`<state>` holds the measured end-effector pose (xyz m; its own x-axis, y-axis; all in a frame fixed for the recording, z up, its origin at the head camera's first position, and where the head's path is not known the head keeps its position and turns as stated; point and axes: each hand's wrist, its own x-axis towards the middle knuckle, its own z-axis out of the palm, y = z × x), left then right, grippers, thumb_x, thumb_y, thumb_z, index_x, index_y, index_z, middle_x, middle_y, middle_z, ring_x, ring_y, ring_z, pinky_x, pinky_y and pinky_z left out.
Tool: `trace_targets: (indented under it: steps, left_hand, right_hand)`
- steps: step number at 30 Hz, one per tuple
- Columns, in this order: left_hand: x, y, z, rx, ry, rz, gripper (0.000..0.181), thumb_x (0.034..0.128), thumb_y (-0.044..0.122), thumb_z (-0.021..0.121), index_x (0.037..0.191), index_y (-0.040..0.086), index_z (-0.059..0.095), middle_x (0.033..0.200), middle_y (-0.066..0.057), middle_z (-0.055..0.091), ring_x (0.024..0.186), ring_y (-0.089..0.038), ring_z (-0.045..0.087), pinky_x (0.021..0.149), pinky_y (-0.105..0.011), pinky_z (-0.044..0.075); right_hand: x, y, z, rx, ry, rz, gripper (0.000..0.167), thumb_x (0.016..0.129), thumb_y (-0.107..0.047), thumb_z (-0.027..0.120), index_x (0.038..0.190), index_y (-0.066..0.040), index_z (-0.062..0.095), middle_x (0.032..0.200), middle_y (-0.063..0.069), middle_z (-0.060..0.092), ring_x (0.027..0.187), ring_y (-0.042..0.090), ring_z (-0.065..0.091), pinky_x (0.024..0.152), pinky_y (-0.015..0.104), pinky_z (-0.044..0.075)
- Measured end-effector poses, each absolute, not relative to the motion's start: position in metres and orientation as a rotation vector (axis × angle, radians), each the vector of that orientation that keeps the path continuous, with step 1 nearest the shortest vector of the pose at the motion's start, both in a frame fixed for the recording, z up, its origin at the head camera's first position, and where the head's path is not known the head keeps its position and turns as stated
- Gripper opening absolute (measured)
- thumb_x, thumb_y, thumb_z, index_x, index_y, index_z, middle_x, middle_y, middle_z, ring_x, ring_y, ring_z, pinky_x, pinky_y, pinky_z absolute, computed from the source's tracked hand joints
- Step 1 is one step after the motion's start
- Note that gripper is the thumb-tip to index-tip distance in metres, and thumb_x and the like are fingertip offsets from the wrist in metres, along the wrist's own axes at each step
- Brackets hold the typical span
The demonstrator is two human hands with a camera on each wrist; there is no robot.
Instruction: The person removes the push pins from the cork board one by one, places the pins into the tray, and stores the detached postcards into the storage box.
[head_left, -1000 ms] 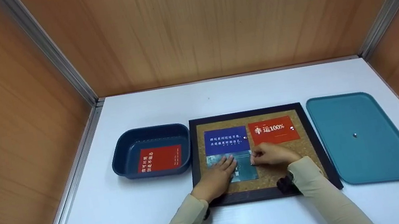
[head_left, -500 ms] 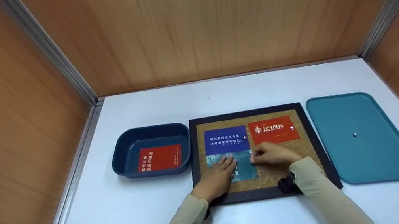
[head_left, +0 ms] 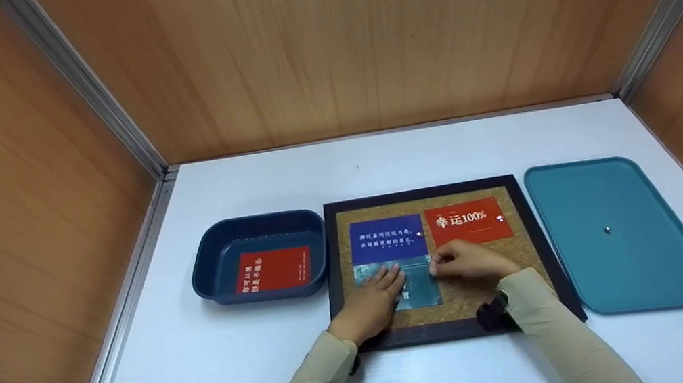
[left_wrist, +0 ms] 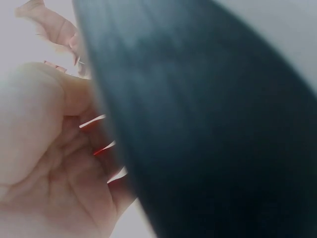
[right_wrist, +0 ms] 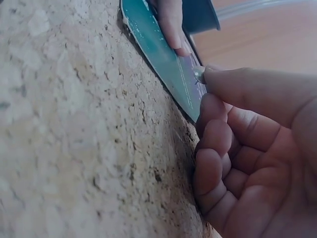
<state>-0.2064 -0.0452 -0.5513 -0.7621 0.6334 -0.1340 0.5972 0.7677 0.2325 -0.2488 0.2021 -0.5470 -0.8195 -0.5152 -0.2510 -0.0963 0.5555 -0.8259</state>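
R hand (head_left: 470, 261) shifted slightly, pinching pin (right_wrist: 199, 74) clear in R-wrist cam, not head.

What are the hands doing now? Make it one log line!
left hand: rests on teal card | right hand: pinches pin at card's right edge | bin: red card | tray: another pin
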Motion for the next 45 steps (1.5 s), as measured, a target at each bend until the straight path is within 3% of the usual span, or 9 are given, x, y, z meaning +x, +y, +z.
trace_targets:
  steps: [15, 27, 34, 38, 45]
  left_hand:
    - [-0.206, -0.046, -0.552, 1.011, 2.774, 0.245, 0.046, 0.1044, 0.023, 0.04, 0.149, 0.014, 0.037, 0.156, -0.003, 0.033, 0.144, -0.022, 0.031, 0.115, -0.041, 0.033]
    - [-0.206, -0.046, -0.552, 1.012, 2.763, 0.257, 0.045, 0.1048, 0.022, 0.038, 0.149, 0.013, 0.036, 0.156, -0.005, 0.033, 0.144, -0.024, 0.031, 0.116, -0.041, 0.031]
    - [-0.207, -0.047, -0.55, 1.017, 2.762, 0.252, 0.045, 0.1048, 0.023, 0.038, 0.149, 0.013, 0.036, 0.156, -0.005, 0.033, 0.144, -0.024, 0.031, 0.116, -0.042, 0.032]
    - [-0.207, -0.047, -0.55, 1.015, 2.761, 0.26, 0.045, 0.1048, 0.023, 0.038, 0.149, 0.014, 0.036, 0.156, -0.005, 0.033, 0.144, -0.024, 0.031, 0.116, -0.042, 0.032]
    - [-0.207, -0.046, -0.553, 1.006, 2.769, 0.242, 0.045, 0.1049, 0.024, 0.038, 0.149, 0.014, 0.036, 0.156, -0.004, 0.033, 0.144, -0.023, 0.031, 0.114, -0.042, 0.034]
  right_hand:
    - [-0.249, 0.208, -0.551, -0.308, 2.251, -1.46, 0.023, 0.094, -0.015, 0.06, 0.098, 0.006, 0.066, 0.08, 0.006, 0.062, 0.069, 0.015, 0.054, 0.061, 0.024, 0.048]
    - [-0.252, 0.223, -0.543, -0.167, 2.271, -1.569, 0.035, 0.091, -0.031, 0.066, 0.104, 0.002, 0.067, 0.093, 0.014, 0.067, 0.078, 0.021, 0.06, 0.07, 0.031, 0.053]
    - [-0.25, 0.229, -0.533, -0.095, 2.232, -1.687, 0.033, 0.094, -0.021, 0.063, 0.107, 0.009, 0.062, 0.094, 0.007, 0.065, 0.082, 0.018, 0.056, 0.075, 0.031, 0.051]
    - [-0.25, 0.234, -0.532, -0.042, 2.255, -1.728, 0.029, 0.094, -0.019, 0.062, 0.105, 0.008, 0.063, 0.092, 0.003, 0.063, 0.08, 0.016, 0.053, 0.072, 0.029, 0.049]
    - [-0.252, 0.25, -0.533, 0.053, 2.254, -1.761, 0.038, 0.092, -0.03, 0.065, 0.105, 0.006, 0.061, 0.085, 0.003, 0.058, 0.077, 0.017, 0.051, 0.066, 0.027, 0.046]
